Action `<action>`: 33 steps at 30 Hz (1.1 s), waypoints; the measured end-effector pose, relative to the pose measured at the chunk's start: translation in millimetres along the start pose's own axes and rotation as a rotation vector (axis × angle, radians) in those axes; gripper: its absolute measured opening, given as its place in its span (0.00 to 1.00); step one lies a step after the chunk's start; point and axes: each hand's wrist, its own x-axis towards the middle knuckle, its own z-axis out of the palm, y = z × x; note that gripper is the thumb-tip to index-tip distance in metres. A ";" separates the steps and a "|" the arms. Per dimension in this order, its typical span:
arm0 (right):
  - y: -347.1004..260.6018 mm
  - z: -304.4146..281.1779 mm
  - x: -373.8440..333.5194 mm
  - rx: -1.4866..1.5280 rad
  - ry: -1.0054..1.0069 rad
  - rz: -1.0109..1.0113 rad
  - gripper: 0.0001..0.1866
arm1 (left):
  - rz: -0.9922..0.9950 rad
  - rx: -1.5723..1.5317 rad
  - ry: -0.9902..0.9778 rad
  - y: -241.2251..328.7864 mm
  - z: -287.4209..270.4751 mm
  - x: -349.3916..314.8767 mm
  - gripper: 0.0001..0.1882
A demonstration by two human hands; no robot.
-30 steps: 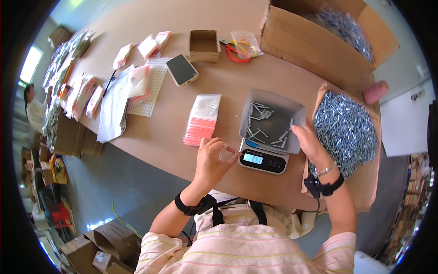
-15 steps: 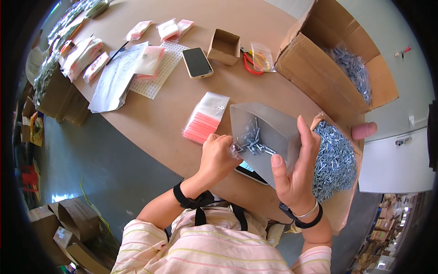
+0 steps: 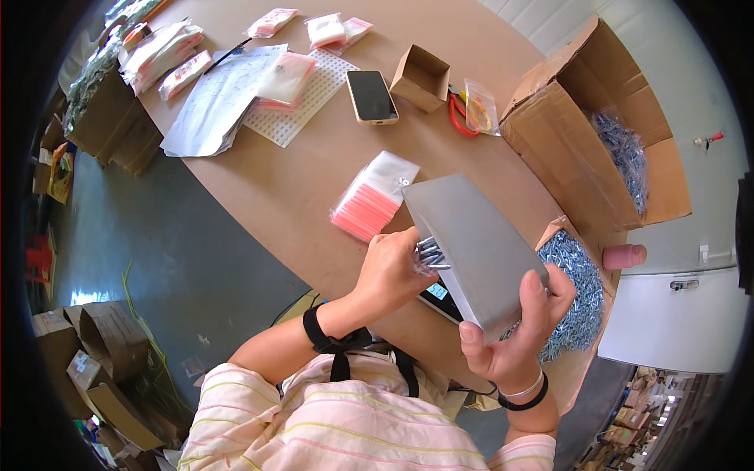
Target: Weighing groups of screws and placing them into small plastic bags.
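While the left hand (image 3: 393,267) pinches a bag (image 3: 425,271) and the right hand (image 3: 520,336) holds the tray (image 3: 471,239), tip slowly so the screws (image 3: 430,253) beside the left grip slide in.

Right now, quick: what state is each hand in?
Left hand: closed, holding a clear bag.
Right hand: closed on the tilted grey tray.

The pale pink shirt (image 3: 353,433), striped in pink and yellow, has loose, short sleeves (image 3: 233,396). Black straps (image 3: 407,374) show at its front. The left wrist (image 3: 339,315) wears a black band (image 3: 314,328), the right wrist (image 3: 521,376) a silver bracelet (image 3: 528,388) and another band (image 3: 525,403).
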 end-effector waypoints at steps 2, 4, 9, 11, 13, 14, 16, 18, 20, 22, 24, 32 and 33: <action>-0.8 -2.3 -2.1 -0.032 -0.046 -0.015 0.44 | -0.030 -0.080 -0.015 5.9 -3.2 -0.9 0.19; 0.6 -2.6 -4.6 0.023 -0.015 -0.046 0.45 | -0.051 -0.151 -0.009 5.2 -2.6 -2.6 0.18; 1.2 -0.6 -6.4 0.009 -0.043 -0.066 0.45 | -0.115 -0.273 -0.010 -3.6 -2.0 -11.0 0.17; 4.1 0.7 -11.2 0.017 -0.027 -0.079 0.45 | -0.069 -0.385 0.110 -7.4 -1.1 -14.7 0.14; 10.2 -1.5 -20.7 0.072 0.046 -0.093 0.46 | -0.026 -0.262 0.058 -23.5 2.7 -14.4 0.15; 13.6 -0.9 -27.4 0.051 0.058 -0.070 0.46 | 0.014 -0.143 0.026 -32.0 4.4 -15.0 0.16; 24.3 -7.2 -53.1 0.093 0.404 0.208 0.47 | -0.055 -0.040 0.042 -25.0 10.2 -12.0 0.23; 43.3 -19.3 -92.2 -0.061 0.494 0.470 0.47 | -0.044 -0.042 0.044 -36.7 5.5 -17.2 0.26; 51.8 -45.7 -129.5 -0.148 0.703 0.872 0.48 | -0.100 -0.159 -0.019 -43.1 0.0 -26.7 0.30; 62.3 -70.0 -175.8 -0.166 0.880 1.046 0.48 | -0.140 -0.300 -0.065 -42.6 -8.0 -34.5 0.30; 77.9 -93.3 -246.4 -0.315 1.029 1.120 0.47 | -0.123 -0.370 -0.084 -39.2 -12.2 -37.6 0.31; 68.9 -45.2 -326.5 -0.883 0.558 1.396 0.50 | -0.050 -0.044 -0.068 -50.5 -12.0 -40.0 0.34; 82.4 -35.3 -318.5 -0.859 0.562 1.357 0.50 | -0.041 -0.044 -0.076 -51.1 -12.1 -41.0 0.34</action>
